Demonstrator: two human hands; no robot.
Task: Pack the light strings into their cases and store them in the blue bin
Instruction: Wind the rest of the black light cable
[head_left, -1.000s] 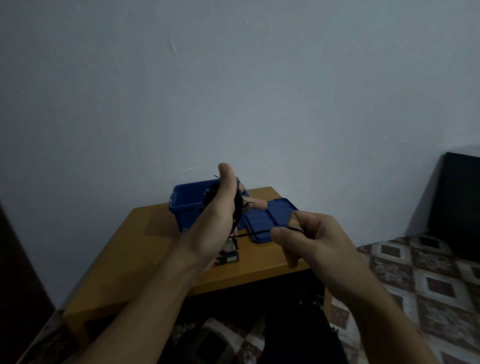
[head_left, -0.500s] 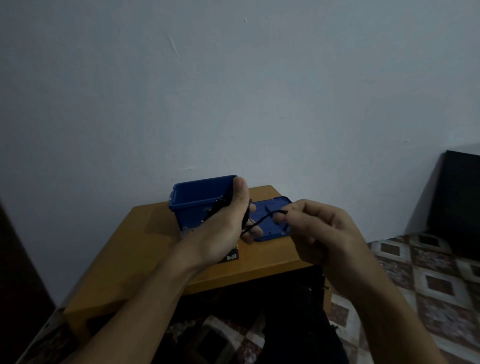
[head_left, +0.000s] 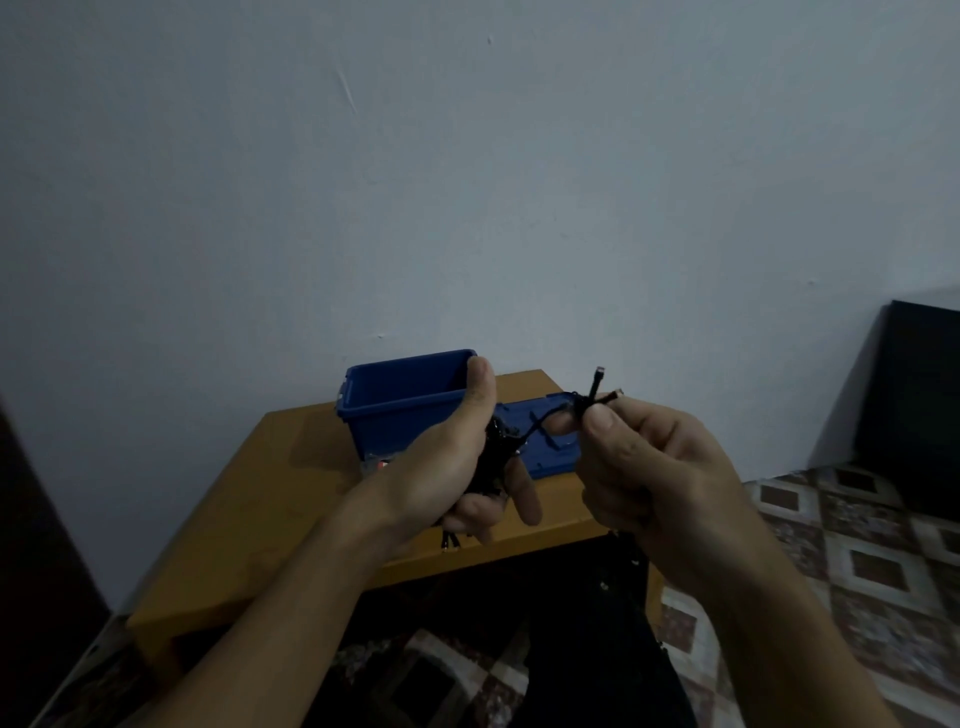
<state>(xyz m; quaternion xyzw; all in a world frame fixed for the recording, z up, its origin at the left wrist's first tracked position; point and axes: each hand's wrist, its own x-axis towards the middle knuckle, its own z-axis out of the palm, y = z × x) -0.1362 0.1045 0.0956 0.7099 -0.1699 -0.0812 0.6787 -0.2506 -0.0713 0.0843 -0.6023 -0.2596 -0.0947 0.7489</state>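
Observation:
My left hand (head_left: 457, 467) grips a bundled black light string (head_left: 496, 452) above the wooden table (head_left: 270, 499). From the bundle a loose black strand runs right to my right hand (head_left: 644, 462), which pinches its end (head_left: 592, 400) between thumb and fingers; small bulb tips stick up past the fingers. Behind my left hand stands the open blue bin (head_left: 400, 400). Its blue lid (head_left: 550, 447) lies flat on the table, to the right of the bin. A small dark case under my left hand is mostly hidden.
The table stands against a pale wall. A dark panel (head_left: 914, 410) leans at the far right. Patterned floor tiles (head_left: 852, 545) spread to the right and below. Dark cloth (head_left: 587, 639) hangs in front of the table's near edge.
My right hand has moved right and up, drawing the strand's end out from the bundle. My left hand has dropped lower and still holds the bundle.

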